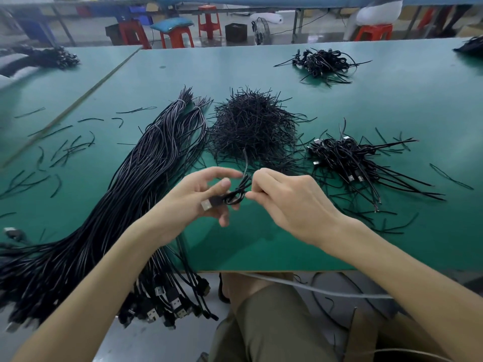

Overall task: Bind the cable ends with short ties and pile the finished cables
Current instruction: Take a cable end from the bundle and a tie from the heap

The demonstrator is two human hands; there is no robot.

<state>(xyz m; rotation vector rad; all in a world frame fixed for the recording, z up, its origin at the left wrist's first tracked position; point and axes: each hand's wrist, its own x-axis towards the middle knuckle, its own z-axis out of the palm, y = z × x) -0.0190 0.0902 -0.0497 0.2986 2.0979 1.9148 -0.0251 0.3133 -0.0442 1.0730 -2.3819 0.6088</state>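
Left hand [193,197] holds the coiled cable [236,197] above the desk's near edge, fingers curled round it just behind the USB plug [207,205]. Right hand [287,202] pinches the short tie [245,165] at the coil.

Judgement: keep the coil clamped and twist the tie close and tight — slack would let the loops spring.

Green desk [261,246]: loose cables [146,173] left, tie heap [251,126] centre, finished pile [345,155] right. Red stools [209,20] stand behind.
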